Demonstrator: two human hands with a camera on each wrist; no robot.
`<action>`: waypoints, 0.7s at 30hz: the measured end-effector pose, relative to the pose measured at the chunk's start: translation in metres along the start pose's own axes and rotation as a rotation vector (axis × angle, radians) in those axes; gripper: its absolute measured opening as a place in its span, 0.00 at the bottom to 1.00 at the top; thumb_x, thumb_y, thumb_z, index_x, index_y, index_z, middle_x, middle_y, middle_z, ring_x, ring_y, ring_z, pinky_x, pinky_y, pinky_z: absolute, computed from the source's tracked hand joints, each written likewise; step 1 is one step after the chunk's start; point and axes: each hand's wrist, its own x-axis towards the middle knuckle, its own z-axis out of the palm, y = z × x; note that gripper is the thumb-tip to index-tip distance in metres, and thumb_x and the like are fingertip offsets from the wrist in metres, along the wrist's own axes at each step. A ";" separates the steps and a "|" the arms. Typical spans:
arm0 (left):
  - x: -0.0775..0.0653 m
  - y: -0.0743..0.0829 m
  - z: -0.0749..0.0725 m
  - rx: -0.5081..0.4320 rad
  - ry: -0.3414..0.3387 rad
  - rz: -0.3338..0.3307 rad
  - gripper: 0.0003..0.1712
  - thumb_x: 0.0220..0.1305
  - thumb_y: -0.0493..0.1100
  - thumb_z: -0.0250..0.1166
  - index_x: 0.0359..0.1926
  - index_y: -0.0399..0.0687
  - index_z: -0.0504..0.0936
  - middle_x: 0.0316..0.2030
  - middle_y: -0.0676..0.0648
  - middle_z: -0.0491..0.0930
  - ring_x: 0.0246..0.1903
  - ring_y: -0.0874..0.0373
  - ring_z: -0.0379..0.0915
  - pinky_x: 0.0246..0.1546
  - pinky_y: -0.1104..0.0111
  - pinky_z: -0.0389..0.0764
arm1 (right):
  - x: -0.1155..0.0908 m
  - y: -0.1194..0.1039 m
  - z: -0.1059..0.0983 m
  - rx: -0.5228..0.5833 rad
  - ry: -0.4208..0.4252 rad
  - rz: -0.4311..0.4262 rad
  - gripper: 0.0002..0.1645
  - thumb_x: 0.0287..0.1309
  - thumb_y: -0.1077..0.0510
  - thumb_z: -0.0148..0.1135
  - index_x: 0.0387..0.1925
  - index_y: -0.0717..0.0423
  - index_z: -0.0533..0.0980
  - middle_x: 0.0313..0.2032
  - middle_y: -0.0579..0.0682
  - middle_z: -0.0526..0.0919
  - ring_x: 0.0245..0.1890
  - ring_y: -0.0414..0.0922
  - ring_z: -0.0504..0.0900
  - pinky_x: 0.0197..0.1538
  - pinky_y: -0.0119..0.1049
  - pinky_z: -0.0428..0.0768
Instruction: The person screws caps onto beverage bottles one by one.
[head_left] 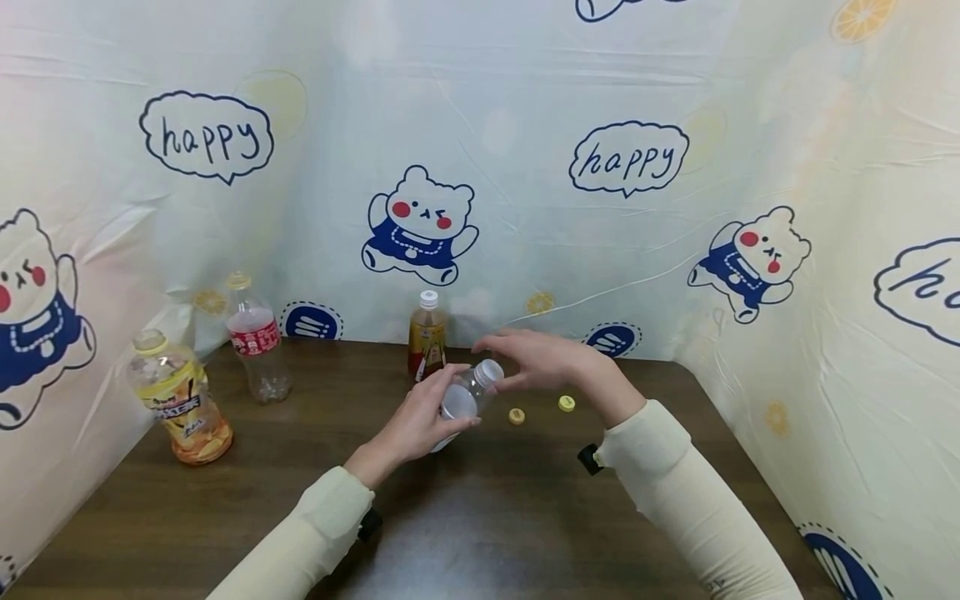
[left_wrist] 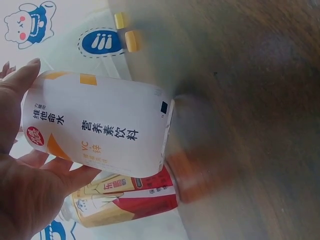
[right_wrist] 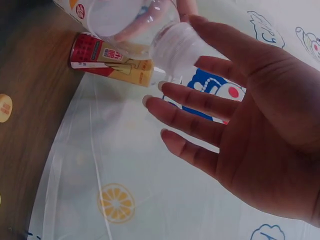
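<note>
My left hand [head_left: 412, 423] grips a clear bottle [left_wrist: 100, 125] with a white and orange label, fingers and thumb around its sides. The bottle leans to the right in the head view; whether its base touches the table cannot be told. At its upper end sits a white cap [head_left: 490, 372]. My right hand [head_left: 543, 358] is beside this cap, fingers spread and apart from one another. In the right wrist view the thumb [right_wrist: 220, 35] comes close to the cap [right_wrist: 175, 47]; contact is unclear.
Behind the held bottle stands a tea-coloured bottle [head_left: 427, 337] with a white cap. On the left are a red-labelled bottle [head_left: 255, 342] and an orange drink bottle [head_left: 183, 400]. Two yellow caps [head_left: 517, 416] lie on the brown table [head_left: 525, 533]. Printed sheets [head_left: 510, 100] enclose it.
</note>
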 end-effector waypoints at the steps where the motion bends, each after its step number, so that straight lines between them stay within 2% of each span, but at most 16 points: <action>1: 0.000 0.000 0.000 -0.004 0.001 -0.001 0.43 0.58 0.51 0.78 0.70 0.63 0.65 0.62 0.47 0.74 0.56 0.49 0.74 0.52 0.50 0.84 | 0.000 -0.001 0.000 -0.003 0.003 -0.014 0.34 0.64 0.44 0.70 0.69 0.42 0.71 0.61 0.45 0.78 0.56 0.44 0.77 0.59 0.47 0.79; 4: 0.001 0.000 -0.001 -0.007 0.004 -0.006 0.43 0.58 0.51 0.78 0.70 0.63 0.65 0.62 0.48 0.74 0.56 0.49 0.74 0.52 0.49 0.84 | 0.002 -0.002 0.002 -0.013 0.016 -0.040 0.28 0.64 0.47 0.71 0.63 0.41 0.75 0.54 0.41 0.81 0.49 0.41 0.78 0.54 0.42 0.81; 10: 0.000 -0.001 0.000 -0.002 0.001 0.002 0.42 0.59 0.52 0.78 0.70 0.61 0.66 0.61 0.47 0.75 0.55 0.50 0.75 0.51 0.51 0.84 | 0.008 -0.001 0.007 -0.027 0.040 -0.034 0.18 0.65 0.46 0.69 0.54 0.41 0.80 0.43 0.38 0.83 0.41 0.39 0.79 0.45 0.36 0.81; 16: 0.000 -0.002 0.000 0.001 0.012 0.014 0.43 0.59 0.52 0.78 0.70 0.59 0.66 0.61 0.46 0.75 0.55 0.50 0.75 0.51 0.52 0.85 | 0.012 0.000 0.010 -0.018 0.064 0.006 0.16 0.66 0.39 0.66 0.45 0.44 0.83 0.31 0.40 0.82 0.32 0.40 0.79 0.35 0.34 0.80; 21: -0.003 -0.001 -0.001 -0.002 0.014 0.008 0.42 0.59 0.51 0.78 0.70 0.62 0.65 0.62 0.47 0.74 0.57 0.50 0.74 0.51 0.51 0.84 | 0.016 -0.002 0.015 -0.044 0.105 0.048 0.21 0.69 0.35 0.60 0.34 0.45 0.84 0.22 0.42 0.79 0.25 0.41 0.78 0.27 0.34 0.76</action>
